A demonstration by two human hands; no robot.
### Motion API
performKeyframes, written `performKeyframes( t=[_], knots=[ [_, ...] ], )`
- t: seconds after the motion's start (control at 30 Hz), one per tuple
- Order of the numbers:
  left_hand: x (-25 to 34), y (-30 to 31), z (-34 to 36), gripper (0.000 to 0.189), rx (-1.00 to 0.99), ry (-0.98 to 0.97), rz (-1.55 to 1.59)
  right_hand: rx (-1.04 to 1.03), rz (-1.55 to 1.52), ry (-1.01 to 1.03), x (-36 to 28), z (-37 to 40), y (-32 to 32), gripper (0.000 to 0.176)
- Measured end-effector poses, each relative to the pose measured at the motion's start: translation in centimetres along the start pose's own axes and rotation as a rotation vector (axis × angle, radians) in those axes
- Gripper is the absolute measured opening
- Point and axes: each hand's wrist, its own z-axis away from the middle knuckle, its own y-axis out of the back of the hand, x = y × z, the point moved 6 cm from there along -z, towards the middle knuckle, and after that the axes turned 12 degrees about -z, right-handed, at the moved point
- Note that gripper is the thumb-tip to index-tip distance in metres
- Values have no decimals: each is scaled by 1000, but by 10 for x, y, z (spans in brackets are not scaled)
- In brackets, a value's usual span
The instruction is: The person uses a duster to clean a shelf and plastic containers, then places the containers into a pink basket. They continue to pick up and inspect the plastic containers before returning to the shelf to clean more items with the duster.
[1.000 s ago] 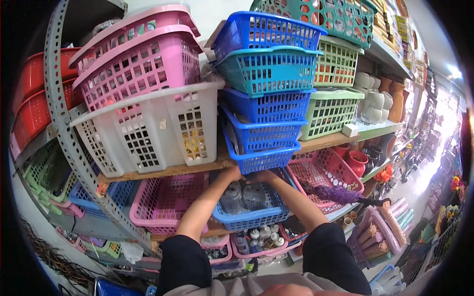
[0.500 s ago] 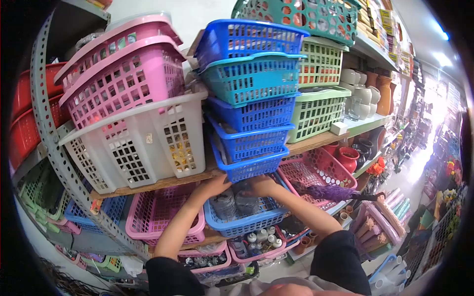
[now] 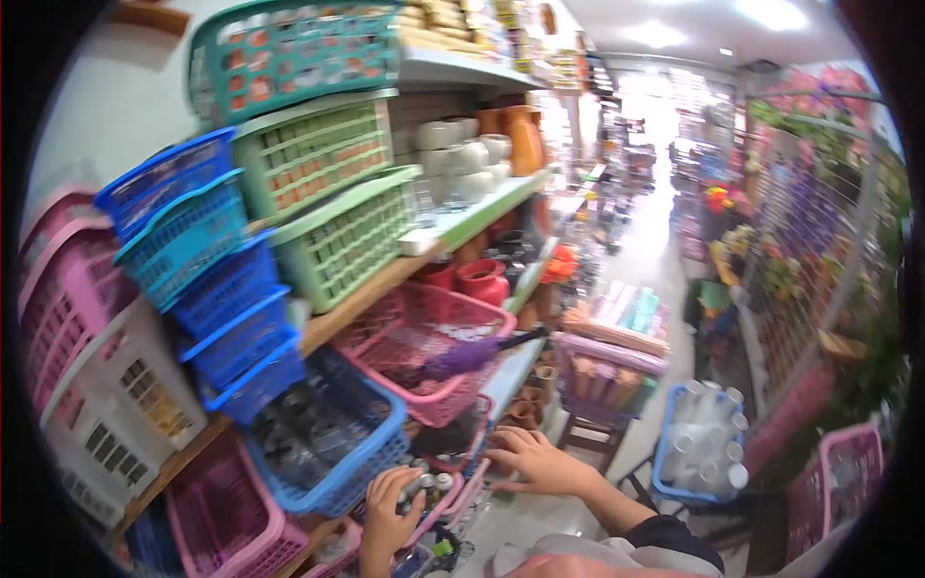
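My left hand (image 3: 387,515) is low in the middle, its fingers apart and slightly curled. It overlaps a lower pink basket (image 3: 445,499) holding small white-capped bottles (image 3: 424,482). To its right, my right hand (image 3: 541,462) reaches out with spread fingers and nothing in it, near brown pots (image 3: 525,412). Above and left of both hands, a light blue basket (image 3: 332,486) holds clear glass-like vessels (image 3: 318,424). A pink basket (image 3: 448,409) beside it carries a purple feathery duster (image 3: 467,356) with a dark handle.
Stacked blue baskets (image 3: 236,323) and green baskets (image 3: 342,236) fill the shelf at left. Purple and pink rolls (image 3: 617,361) stand ahead. A blue crate of white bottles (image 3: 703,438) sits on the right. A bright aisle (image 3: 665,241) runs between shelves and a flower rack (image 3: 809,212).
The view has swung right toward the aisle. Both hands have come away from the vessels in the light blue basket and are now lower, to its right, with fingers apart.
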Motion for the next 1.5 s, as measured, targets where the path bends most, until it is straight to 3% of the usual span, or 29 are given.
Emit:
performKeyframes(
  t=[0.2,0.5,0.6,0.8,0.87,1.0,1.13,1.2,1.27,1.3,1.33,1.4,1.43,1.5],
  knots=[
    [96,-81,-48,32,-212,-298,264,208,217,-442,4,137,80,53],
    [305,-176,-39,31,-463,-796,781,533,456,-955,-109,337,141,50],
    [376,-189,-17,30,-528,-971,915,615,583,-1106,-162,380,147,52],
    [488,-182,20,33,-645,-1350,1169,799,544,-1343,-239,432,144,55],
    [516,-183,20,34,-656,-1418,1233,836,606,-1304,-257,435,147,51],
    [571,-185,6,32,-554,-1693,1153,815,589,-1368,-272,440,156,48],
    [632,-198,-19,35,-371,-1875,1015,634,637,-1441,-266,451,185,45],
    [662,-212,-24,43,-376,-1936,926,500,516,-1465,-247,461,204,46],
    [689,-228,-21,51,-263,-2027,804,526,468,-1527,-225,476,227,46],
    [704,-248,-15,70,-311,-2088,759,554,500,-1538,-209,492,237,48],
    [716,-259,-12,70,-299,-2092,767,581,533,-1545,-193,509,246,50],
    [737,-290,2,81,-262,-2213,440,661,544,-1577,-160,542,257,59],
    [750,-314,14,91,-393,-2257,306,740,543,-1602,-147,560,263,67],
    [763,-324,24,92,-429,-2290,188,785,565,-1594,-122,592,264,76]
  ],
)
